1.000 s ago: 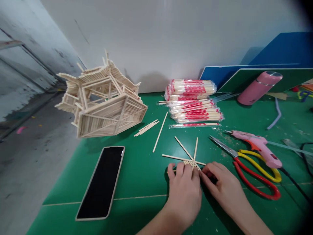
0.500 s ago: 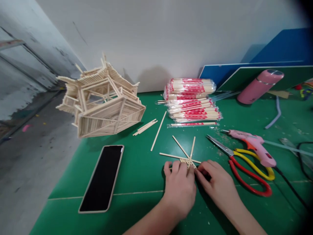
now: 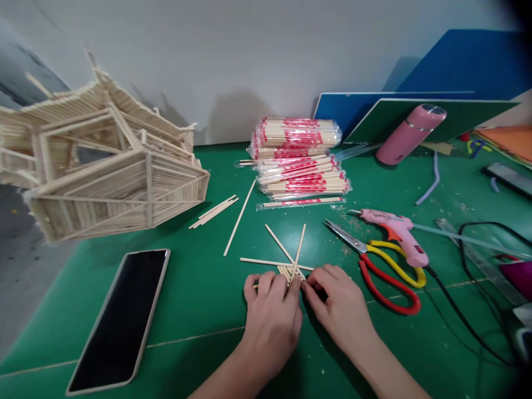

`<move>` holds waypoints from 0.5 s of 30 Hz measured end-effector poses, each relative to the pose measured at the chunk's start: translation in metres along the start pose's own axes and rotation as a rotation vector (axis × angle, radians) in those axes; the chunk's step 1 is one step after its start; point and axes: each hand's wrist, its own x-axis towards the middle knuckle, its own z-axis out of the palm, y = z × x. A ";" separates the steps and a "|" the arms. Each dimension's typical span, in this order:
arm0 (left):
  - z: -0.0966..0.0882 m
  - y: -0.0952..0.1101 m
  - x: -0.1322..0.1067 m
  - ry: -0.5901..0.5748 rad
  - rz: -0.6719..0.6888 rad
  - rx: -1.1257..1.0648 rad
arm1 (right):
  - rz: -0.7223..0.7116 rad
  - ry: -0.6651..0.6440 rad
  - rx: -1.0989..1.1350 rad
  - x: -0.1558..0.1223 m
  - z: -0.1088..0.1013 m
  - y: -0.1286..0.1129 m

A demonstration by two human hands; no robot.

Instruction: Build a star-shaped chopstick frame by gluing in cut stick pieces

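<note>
My left hand [image 3: 272,310] is closed with its fingers curled over a small bunch of cut wooden chopsticks [image 3: 284,271], partly hidden under them. Just to its right, my right hand [image 3: 343,305] pinches at the near ends of the sticks; the exact grip is hidden by the fingers. Three longer chopsticks [image 3: 274,237] cross one another right in front of the fingertips, fanned out on the green table. Farther left lie one loose chopstick [image 3: 240,218] and a small group of short pieces [image 3: 214,212].
A large house-like model of sticks [image 3: 95,177] stands at the left, behind a phone [image 3: 120,321]. Wrapped chopstick packs [image 3: 301,160] are piled at the back. Scissors [image 3: 390,271], a pink glue gun [image 3: 394,227] with its cord, and a pink bottle [image 3: 411,134] occupy the right.
The view has swung to the right, so everything sits farther left in the picture. Both hands stay at the same sticks, with little visible finger movement.
</note>
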 end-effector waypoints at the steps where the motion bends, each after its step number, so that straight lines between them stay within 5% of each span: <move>1: -0.001 -0.001 0.000 0.004 0.005 -0.029 | 0.004 -0.001 0.006 0.000 0.000 0.000; 8: -0.006 -0.008 -0.001 0.171 -0.006 -0.102 | 0.044 -0.046 0.045 0.001 0.000 0.002; 15: 0.001 -0.006 -0.002 0.098 0.024 -0.022 | 0.051 -0.062 0.064 0.002 0.000 0.001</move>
